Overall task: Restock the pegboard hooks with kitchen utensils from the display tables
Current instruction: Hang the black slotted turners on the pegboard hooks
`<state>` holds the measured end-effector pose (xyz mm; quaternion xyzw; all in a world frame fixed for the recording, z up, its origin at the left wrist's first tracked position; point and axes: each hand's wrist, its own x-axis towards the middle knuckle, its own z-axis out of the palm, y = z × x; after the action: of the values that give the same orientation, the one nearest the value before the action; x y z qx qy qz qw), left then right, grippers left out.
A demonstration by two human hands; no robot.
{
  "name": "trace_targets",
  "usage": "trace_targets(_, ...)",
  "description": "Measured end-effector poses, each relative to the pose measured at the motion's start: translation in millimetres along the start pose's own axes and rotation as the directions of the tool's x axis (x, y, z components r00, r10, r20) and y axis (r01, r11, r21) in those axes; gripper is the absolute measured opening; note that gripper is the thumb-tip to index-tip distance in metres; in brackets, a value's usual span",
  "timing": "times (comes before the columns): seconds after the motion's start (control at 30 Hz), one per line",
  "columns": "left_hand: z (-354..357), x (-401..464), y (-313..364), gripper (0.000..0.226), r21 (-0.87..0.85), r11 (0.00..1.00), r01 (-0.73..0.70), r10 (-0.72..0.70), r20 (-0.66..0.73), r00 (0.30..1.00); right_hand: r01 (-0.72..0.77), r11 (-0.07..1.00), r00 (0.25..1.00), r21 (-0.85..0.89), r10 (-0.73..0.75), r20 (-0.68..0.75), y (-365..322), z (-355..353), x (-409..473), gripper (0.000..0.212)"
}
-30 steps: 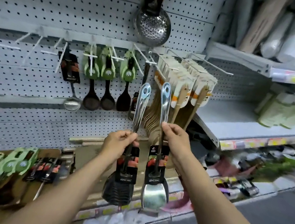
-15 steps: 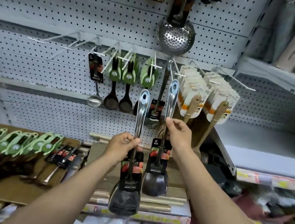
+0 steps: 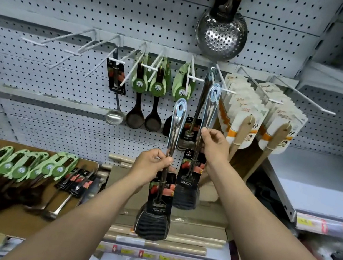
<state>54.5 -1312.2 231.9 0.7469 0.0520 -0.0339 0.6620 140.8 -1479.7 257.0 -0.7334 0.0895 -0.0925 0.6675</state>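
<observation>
My left hand [image 3: 152,165] grips the steel handle of a slotted turner [image 3: 159,198] with a black label card, held upright below the hooks. My right hand [image 3: 214,147] pinches the handle of a second turner [image 3: 190,179], raised higher. Its handle eyelet [image 3: 215,92] sits right at the tip of a white pegboard hook [image 3: 225,86], where one more steel utensil hangs behind. I cannot tell whether the hook has entered the eyelet.
Green-carded dark spoons [image 3: 157,95] and a steel ladle [image 3: 117,97] hang to the left, wooden spatulas in white cards [image 3: 243,119] to the right, a perforated skimmer [image 3: 221,34] above. Bare hooks [image 3: 70,48] stand at far left. A brown table [image 3: 12,223] holds several utensils.
The view has closed in on the pegboard. My right hand has lifted its turner up to the hook tip. My left hand still holds its turner lower, a little raised.
</observation>
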Motion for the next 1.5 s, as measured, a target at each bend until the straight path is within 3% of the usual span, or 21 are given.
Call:
trace_targets(0.5, -18, 89, 2, 0.024, 0.012, 1.0, 0.002, -0.002, 0.058, 0.998, -0.061, 0.997, 0.997, -0.049, 0.059, -0.059, -15, 40, 84, 0.022)
trace_targets(0.73, -11, 97, 1, 0.02, 0.008, 1.0, -0.008, 0.007, 0.064, 0.998, -0.064, 0.994, 0.997, -0.09, 0.06, -0.053, -13, 41, 93, 0.037)
trace_targets(0.97, -1, 67, 0, 0.021, 0.015, 1.0, -0.026, 0.026, 0.035, 0.999, -0.093, 0.995, 0.994, -0.033, 0.095, 0.045, -20, 26, 57, 0.037)
trace_targets(1.1, 6, 40, 3, 0.02, 0.005, 0.999, -0.048, 0.048, 0.016, 0.999, -0.092, 0.996, 0.968, 0.012, 0.087, 0.236, -17, 12, 14, 0.023)
trace_targets(1.2, 12, 24, 2, 0.019, 0.0, 0.999, -0.049, 0.049, 0.008, 0.999, -0.1, 0.993, 0.935, 0.065, 0.072, 0.348, -15, 4, -18, 0.028)
trace_targets(1.37, 27, -5, 11, 0.02, 0.013, 0.996, -0.091, 0.091, 0.009, 0.996, 0.007, 0.994, 0.964, 0.112, -0.036, 0.263, -19, -8, -49, 0.011)
trace_targets(1.5, 41, -16, 19, 0.021, 0.064, 0.988, -0.14, 0.14, 0.004, 0.99, 0.088, 0.991, 0.975, 0.103, -0.107, 0.195, -29, -23, -59, 0.012)
